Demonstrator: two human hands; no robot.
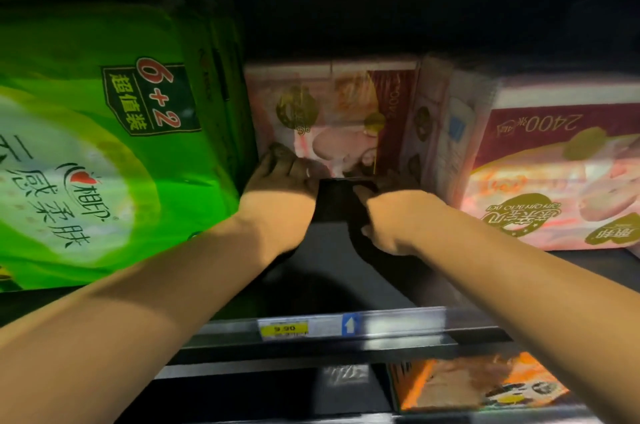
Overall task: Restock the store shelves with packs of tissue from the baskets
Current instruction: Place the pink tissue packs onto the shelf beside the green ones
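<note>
- The pink and dark-red plastic-wrapped tissue pack (332, 118) stands deep on the dark shelf board (329, 278), near the back. It sits in the gap between two larger packs.
- The left hand (280, 177) lies against the pack's lower left front corner, fingers stretched forward and pressing, not wrapped round anything.
- The right hand (391, 215) reaches for the lower right corner. Its fingertips are lost in shadow, so I cannot tell whether they grip the wrapper or only push.
- The step in hand looks like seating the pack at the back of its slot. To do it well, push evenly at both lower corners so the pack slides straight and does not twist against its neighbours. The soft wrapper will likely drag on the board, so low, level pressure should serve better than a shove at the top.
- To the left, touching or just beside it, stands a big bright-green soft tissue bundle (104, 132). It reads "6+2", "超值装", "相印" after a red heart, and "云感柔肤".
- To the right stands a pink and maroon boxy tissue bundle (554, 163), printed upside down with "2400". Its smaller writing is too blurred to read.
- On the shelf's front rail, a yellow price label (284, 329) reads "9.90", with a blue arrow tag (350, 323) beside it.
- An orange pack (478, 385) lies on the shelf below.
- No basket is in view.
</note>
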